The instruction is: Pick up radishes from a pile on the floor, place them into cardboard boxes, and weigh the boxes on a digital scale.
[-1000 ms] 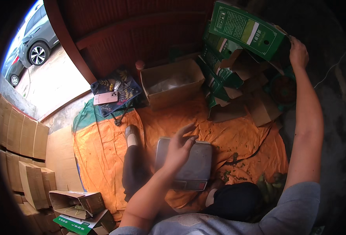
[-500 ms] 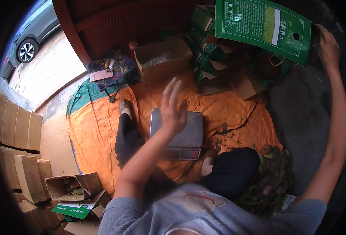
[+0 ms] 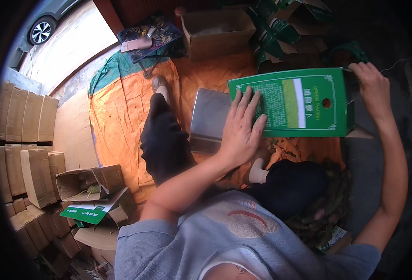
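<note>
A green printed cardboard box (image 3: 294, 105) with a round hole hangs over the right side of a digital scale (image 3: 210, 112). My right hand (image 3: 373, 89) grips its far right corner, where an end flap juts out. My left hand (image 3: 244, 126) lies on the box's left end, fingers stretched and apart. Under that hand and the box, part of the scale's grey metal plate is hidden. Beside my right knee is a pile of radishes (image 3: 318, 210), dim and partly covered by my leg.
An orange tarp (image 3: 122, 135) lies under my feet. Stacked brown cartons (image 3: 24, 116) line the left side, near an open box (image 3: 105, 179) with radishes inside. Ahead stand a large carton (image 3: 220, 37), a patterned folding stool (image 3: 164, 39) with a phone, and several green boxes (image 3: 280, 32).
My right hand has brought the green box down and nearer, to beside the scale. My left hand has moved right, from above the scale onto the box.
</note>
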Tool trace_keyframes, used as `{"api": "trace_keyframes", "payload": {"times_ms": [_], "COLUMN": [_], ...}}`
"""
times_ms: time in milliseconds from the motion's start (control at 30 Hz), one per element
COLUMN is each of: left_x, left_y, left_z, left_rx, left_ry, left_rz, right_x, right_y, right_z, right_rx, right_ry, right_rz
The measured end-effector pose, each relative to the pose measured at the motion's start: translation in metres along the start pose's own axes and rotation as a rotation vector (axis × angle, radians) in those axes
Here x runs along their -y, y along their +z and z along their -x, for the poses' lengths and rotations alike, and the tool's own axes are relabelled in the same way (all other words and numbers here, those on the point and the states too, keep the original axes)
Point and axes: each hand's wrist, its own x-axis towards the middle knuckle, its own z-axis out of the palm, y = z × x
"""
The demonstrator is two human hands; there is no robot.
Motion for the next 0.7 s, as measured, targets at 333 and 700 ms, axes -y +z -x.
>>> {"api": "trace_keyframes", "payload": {"times_ms": [333,700], "left_x": [0.111,0.116], "left_y": [0.015,-0.045], "left_z": [0.055,0.021], "left_rx": [-0.133,-0.052], "left_ry": [-0.509,-0.702], "left_rz": [0.185,0.566], "right_x": [0.170,0.173], "right_y": [0.060,0.085], "right_z": [-0.086,0.007], "right_rx": [0.329,0.280], "right_ry": [-0.389,-0.041], "right_rz": [-0.261,-0.843]}}
